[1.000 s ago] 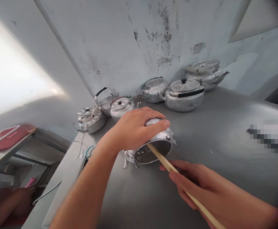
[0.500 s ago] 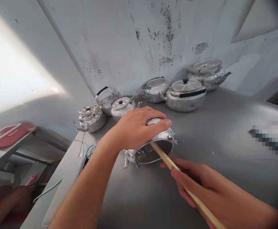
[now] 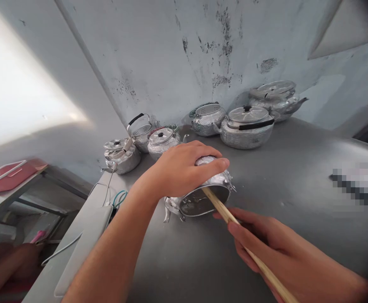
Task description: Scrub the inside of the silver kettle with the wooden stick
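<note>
Aluminium kettle (image 3: 214, 181) lies tipped on the steel table (image 3: 297, 168); my left hand (image 3: 184, 170) grips its body, hiding most. My right hand (image 3: 266, 242), closed around a wooden stick (image 3: 234, 221), pokes inside; tip unseen.

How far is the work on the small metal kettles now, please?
Looks done: five kettles stand upright along the wall, three with lids on. In hand: the left hand presses a lidless kettle on its side on the table; the right hand pushes a wooden stick into its mouth. Left: this kettle is not yet upright or lidded.
</note>
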A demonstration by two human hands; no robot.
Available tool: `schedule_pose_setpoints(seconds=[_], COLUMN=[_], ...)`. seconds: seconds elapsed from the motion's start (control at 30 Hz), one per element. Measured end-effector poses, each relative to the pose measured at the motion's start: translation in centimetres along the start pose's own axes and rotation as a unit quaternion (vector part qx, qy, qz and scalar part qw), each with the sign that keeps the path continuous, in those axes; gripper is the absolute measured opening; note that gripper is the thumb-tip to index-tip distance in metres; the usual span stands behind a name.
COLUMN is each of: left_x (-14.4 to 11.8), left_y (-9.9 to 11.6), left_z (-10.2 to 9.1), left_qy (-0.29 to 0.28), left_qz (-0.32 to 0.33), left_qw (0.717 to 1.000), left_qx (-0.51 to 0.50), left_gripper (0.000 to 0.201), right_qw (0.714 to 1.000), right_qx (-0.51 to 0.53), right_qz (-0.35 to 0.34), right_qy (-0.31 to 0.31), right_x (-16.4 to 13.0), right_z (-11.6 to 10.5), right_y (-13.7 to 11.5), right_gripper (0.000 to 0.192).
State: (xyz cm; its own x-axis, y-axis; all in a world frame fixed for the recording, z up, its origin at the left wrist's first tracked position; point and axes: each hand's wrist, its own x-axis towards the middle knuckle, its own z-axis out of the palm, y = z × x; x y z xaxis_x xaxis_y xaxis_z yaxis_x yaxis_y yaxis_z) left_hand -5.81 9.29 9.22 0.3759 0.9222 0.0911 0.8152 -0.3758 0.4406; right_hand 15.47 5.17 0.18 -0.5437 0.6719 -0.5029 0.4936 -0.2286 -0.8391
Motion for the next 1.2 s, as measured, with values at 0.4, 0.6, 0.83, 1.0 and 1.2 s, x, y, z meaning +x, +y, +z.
schedule_pose_setpoints(seconds=[0.4,0.6,0.83,1.0,1.2], left_x=[-0.02,-0.06,0.05,0.08,0.05], left_y=[0.12,0.20,0.08,0.04,0.08], left_z=[0.03,0.09,0.11,0.14,0.17], left_qy=[0.001,0.000,-0.001,0.001,0.001], left_qz=[0.001,-0.004,-0.005,-0.001,-0.005], left_qw=[1.000,1.000,1.000,1.000,1.000], left_qx=[-0.002,0.000,0.001,0.003,-0.001], left_gripper=[0.044,0.044,0.045,0.045,0.043], right_qw=[1.000,1.000,1.000,1.000,1.000], right_qx=[-0.014,-0.013,0.007,-0.011,-0.001], right_qz=[0.003,0.004,-0.012,-0.003,0.006], right_qy=[-0.010,-0.008,-0.011,-0.021,-0.021], right_x=[-0.09,-0.01,0.11,0.17,0.26], right_z=[-0.06,0.09,-0.11,-0.23,-0.22], right_y=[-0.23,-0.13,0.23,-0.07,0.13], right_gripper=[0.038,0.035,0.041,0.038,0.038])
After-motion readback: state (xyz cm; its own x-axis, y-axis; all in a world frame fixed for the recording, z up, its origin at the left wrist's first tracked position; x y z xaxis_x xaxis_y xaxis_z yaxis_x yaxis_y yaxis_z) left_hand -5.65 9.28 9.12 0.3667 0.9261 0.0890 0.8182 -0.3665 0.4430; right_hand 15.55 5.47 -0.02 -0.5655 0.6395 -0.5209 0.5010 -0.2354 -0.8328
